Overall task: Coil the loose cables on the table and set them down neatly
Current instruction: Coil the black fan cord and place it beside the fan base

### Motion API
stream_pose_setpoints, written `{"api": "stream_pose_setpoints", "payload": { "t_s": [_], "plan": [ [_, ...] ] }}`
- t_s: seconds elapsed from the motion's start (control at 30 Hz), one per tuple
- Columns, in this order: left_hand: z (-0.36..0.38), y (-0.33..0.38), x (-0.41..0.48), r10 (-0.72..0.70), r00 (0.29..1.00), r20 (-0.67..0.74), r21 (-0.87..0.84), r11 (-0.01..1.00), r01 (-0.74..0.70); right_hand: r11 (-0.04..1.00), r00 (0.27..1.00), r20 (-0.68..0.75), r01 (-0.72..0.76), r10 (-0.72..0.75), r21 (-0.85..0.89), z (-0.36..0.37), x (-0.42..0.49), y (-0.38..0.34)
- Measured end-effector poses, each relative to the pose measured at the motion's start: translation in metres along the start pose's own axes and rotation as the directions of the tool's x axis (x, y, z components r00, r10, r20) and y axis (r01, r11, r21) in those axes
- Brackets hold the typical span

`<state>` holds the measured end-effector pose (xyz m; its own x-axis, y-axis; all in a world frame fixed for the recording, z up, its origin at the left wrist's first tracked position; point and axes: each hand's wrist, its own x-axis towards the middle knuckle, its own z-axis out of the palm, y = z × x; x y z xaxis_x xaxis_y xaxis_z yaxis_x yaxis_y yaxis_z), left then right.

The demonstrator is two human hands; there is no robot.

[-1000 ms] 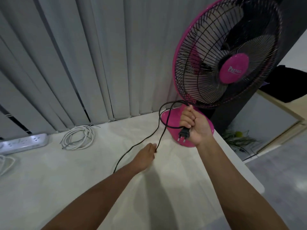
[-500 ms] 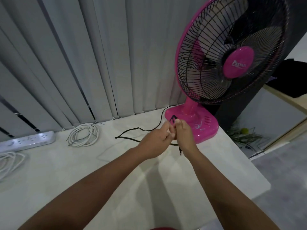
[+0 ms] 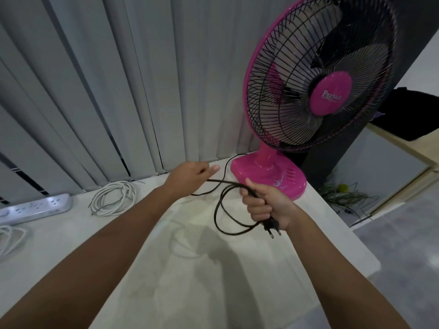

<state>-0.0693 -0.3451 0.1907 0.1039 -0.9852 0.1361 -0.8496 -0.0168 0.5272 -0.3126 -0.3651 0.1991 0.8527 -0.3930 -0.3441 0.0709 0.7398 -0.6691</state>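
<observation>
My right hand [image 3: 263, 203] is closed around the black fan cable [image 3: 219, 210], holding a loop that hangs to its left above the table. The two-pin plug [image 3: 272, 227] sticks out below that fist. My left hand [image 3: 190, 173] is further back and left, pinching the same cable where it runs on toward the base of the pink fan [image 3: 268, 172]. A white cable [image 3: 114, 198] lies coiled on the table near the blinds.
The pink fan stands at the table's back right corner. A white power strip [image 3: 35, 207] lies at the far left, with more white cord [image 3: 9, 238] at the left edge. Grey vertical blinds [image 3: 118, 91] back the pale table [image 3: 190, 269], whose right edge drops to the floor.
My hands were together in front of the fan base; now they have separated. The right hand pulled nearer with a hanging loop and the plug, while the left slid back along the cable.
</observation>
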Motion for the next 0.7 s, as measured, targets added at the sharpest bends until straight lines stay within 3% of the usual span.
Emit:
{"api": "stream_pose_setpoints", "payload": {
  "t_s": [0.17,0.27,0.4,0.47,0.53,0.6,0.7],
  "plan": [
    [0.022,-0.003,-0.007,-0.066,0.996,0.064,-0.194,0.978,0.077,0.860,0.937,-0.115,0.347,-0.329,0.374,-0.005,-0.003,-0.018],
    [0.045,0.004,-0.018,-0.021,0.976,0.215,-0.430,0.896,0.114,0.754,0.878,-0.293,0.476,-0.379,0.452,-0.008,0.005,-0.017],
    [0.086,0.012,-0.042,0.053,0.902,0.428,-0.515,0.835,0.195,0.655,0.783,-0.489,0.604,-0.384,0.454,-0.016,0.022,-0.014],
    [0.107,0.007,-0.057,0.066,0.880,0.470,-0.427,0.890,0.161,0.631,0.739,-0.558,0.646,-0.378,0.429,-0.023,0.026,-0.016],
    [0.122,-0.008,-0.070,0.132,0.882,0.451,-0.170,0.984,-0.060,0.630,0.687,-0.621,0.682,-0.377,0.373,-0.032,0.026,-0.020],
    [0.124,-0.029,-0.069,0.182,0.903,0.388,0.110,0.964,-0.241,0.661,0.640,-0.668,0.693,-0.379,0.288,-0.043,0.026,-0.023],
    [0.109,-0.047,-0.051,0.330,0.908,0.258,0.219,0.895,-0.388,0.745,0.589,-0.722,0.649,-0.364,0.154,-0.057,0.031,-0.022]
  ]
}}
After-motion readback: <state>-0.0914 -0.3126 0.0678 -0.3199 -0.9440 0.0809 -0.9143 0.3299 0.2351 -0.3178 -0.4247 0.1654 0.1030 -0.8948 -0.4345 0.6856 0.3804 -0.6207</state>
